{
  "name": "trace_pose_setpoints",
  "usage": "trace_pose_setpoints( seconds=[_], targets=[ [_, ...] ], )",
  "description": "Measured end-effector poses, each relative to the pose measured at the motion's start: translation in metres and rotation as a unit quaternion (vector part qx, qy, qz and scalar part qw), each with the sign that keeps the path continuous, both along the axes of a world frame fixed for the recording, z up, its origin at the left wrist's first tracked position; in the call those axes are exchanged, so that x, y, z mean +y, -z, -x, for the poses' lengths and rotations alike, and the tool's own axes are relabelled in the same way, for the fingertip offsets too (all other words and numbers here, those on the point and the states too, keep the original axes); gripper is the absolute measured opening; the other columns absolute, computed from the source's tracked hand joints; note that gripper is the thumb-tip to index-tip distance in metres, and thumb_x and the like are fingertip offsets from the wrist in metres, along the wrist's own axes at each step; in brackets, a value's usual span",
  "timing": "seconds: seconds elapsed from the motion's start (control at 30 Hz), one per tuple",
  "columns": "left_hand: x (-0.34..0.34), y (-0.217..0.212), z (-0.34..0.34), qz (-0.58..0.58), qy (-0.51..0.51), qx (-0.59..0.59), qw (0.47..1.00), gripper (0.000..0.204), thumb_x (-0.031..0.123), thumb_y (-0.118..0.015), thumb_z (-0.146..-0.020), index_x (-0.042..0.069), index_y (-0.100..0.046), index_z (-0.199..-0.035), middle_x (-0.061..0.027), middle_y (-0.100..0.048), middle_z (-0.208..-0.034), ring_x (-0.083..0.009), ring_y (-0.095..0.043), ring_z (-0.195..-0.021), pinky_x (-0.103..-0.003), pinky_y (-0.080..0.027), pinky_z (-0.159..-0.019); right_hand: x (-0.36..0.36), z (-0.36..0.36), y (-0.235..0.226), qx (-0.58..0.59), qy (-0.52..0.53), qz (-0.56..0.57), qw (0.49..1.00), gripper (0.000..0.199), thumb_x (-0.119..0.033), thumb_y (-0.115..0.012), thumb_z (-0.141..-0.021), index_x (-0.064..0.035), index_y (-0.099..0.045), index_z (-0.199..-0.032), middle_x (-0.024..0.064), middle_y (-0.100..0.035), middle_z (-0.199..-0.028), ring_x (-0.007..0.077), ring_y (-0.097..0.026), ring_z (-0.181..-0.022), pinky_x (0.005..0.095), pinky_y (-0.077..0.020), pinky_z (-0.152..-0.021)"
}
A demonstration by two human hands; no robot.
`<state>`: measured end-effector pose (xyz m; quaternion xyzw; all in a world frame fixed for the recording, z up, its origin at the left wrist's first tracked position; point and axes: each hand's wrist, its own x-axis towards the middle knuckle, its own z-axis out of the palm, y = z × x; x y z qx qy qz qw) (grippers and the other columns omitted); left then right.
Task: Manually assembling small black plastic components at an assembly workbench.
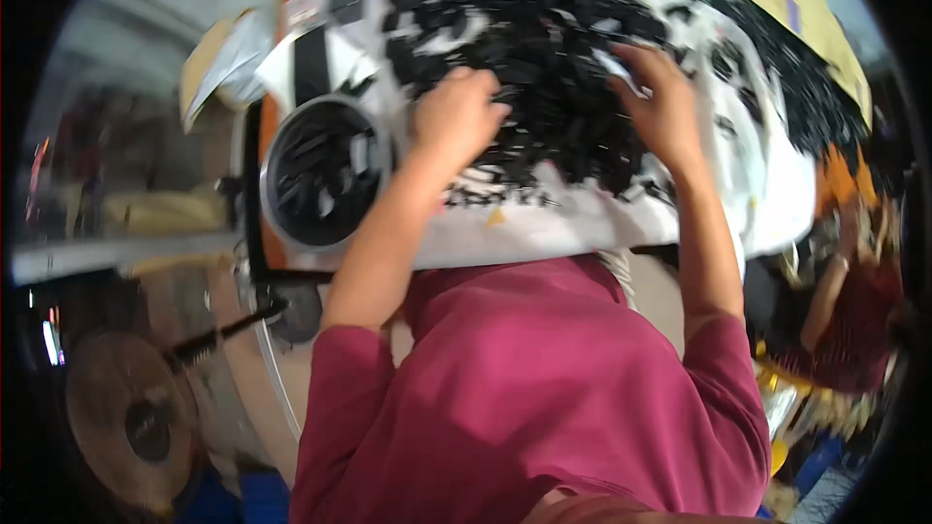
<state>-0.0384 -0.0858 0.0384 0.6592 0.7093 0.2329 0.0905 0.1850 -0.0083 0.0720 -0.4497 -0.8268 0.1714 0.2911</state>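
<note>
A thick heap of small black pieces (544,68) lies over a white sheet on the table; motion blur hides their exact kind. My left hand (461,116) is at the heap's left part, fingers curled in, and whatever they may hold is hidden. On the right side of the heap is my right hand (660,102), its thumb and forefinger apart. A pale strip (614,68) shows in the gap between them, without clear contact. Left of my left forearm stands a round grey-rimmed tub (274,204) with black pieces inside.
The white sheet (544,228) covers the table's near edge. A white sheet with a black strip (313,63) sits behind the tub. Yellowish sacking (791,0) is at the far right. A round fan (131,417) stands lower left. Another person (854,320) is at the right.
</note>
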Motion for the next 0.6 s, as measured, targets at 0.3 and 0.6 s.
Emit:
trace_pose_setpoints(
  seconds=[0.3,0.6],
  targets=[
    [-0.111,-0.021,0.082,-0.13,-0.218,0.019,0.967,0.028,0.023,-0.068,-0.073,0.007,-0.062,-0.095,-0.0103,-0.059,-0.096,-0.0293,-0.053,-0.095,-0.039,-0.041,-0.084,-0.003,0.007,0.042,0.117,-0.035,0.043,0.992,0.042,0.013,-0.04,-0.073,-0.0003,-0.056,-0.109,0.0104,-0.053,-0.12,0.0203,-0.048,-0.114,0.0272,-0.0354,-0.095],
    [-0.191,0.035,0.161,-0.039,-0.391,-0.396,0.83,0.028,0.016,-0.062,-0.078,-0.002,-0.056,-0.099,-0.0093,-0.059,-0.082,-0.0209,-0.059,-0.074,-0.034,-0.049,-0.062,-0.008,0.022,0.041,0.077,-0.049,0.034,0.995,0.026,-0.001,-0.052,-0.082,-0.0019,-0.058,-0.108,0.0138,-0.056,-0.113,0.0237,-0.054,-0.105,0.0282,-0.0423,-0.086]
  ],
)
